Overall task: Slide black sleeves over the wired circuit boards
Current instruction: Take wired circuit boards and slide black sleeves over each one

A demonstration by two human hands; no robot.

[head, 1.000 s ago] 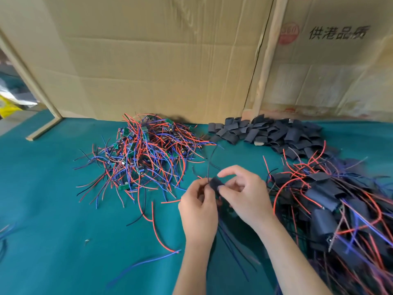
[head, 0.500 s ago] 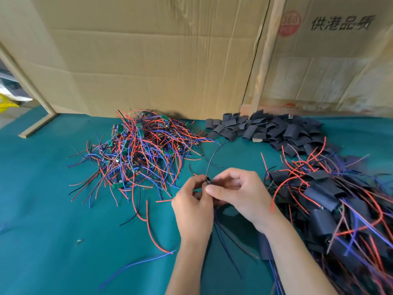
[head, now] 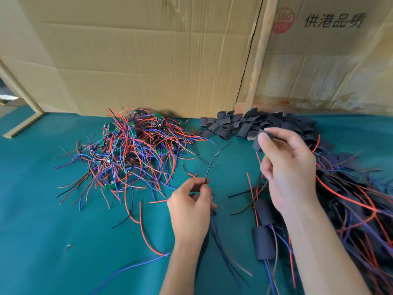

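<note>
Left hand (head: 191,211) pinches a bundle of wires (head: 214,165) — board itself hidden in the fist. Right hand (head: 287,167), up and to the right of that grip, pinches one black sleeve (head: 258,141) between thumb and fingertips — loose sleeve pile (head: 244,124) just behind it.

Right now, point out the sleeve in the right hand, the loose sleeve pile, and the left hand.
black sleeve (head: 256,143): head view, its lower end below the thumb.
sleeve pile (head: 238,124): head view, pile's middle.
left hand (head: 190,206): head view, back of hand.
</note>
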